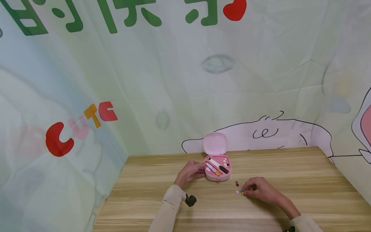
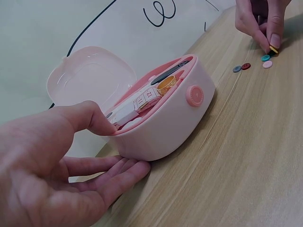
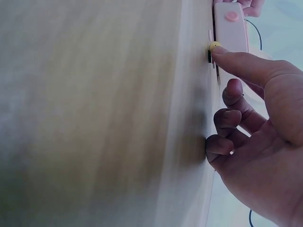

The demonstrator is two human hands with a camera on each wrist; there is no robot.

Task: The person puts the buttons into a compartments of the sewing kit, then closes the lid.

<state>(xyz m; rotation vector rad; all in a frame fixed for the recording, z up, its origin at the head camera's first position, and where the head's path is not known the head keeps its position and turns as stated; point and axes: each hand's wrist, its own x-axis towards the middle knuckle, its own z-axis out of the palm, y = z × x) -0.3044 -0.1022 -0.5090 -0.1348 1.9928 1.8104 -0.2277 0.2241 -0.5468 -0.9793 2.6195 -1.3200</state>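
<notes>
A pink sewing box (image 1: 218,178) stands on the table with its lid (image 1: 215,143) raised. My left hand (image 1: 192,171) grips its left side, thumb on the rim and fingers low against the wall. Inside lie a folded tape measure (image 2: 146,98), a gold ring-shaped piece (image 2: 166,84), a black-handled tool (image 1: 223,169) and several buttons. To the right of the box, my right hand (image 1: 262,190) pinches a yellow button (image 2: 273,49) between thumb and index finger, close over the table. Beside those fingertips are a teal button (image 2: 265,58) and a pink button (image 2: 267,64).
A dark red button (image 2: 245,66) and a grey button (image 2: 237,69) lie between the box and my right hand. The wooden table (image 1: 156,180) meets a printed cloth backdrop (image 1: 162,80) behind the box.
</notes>
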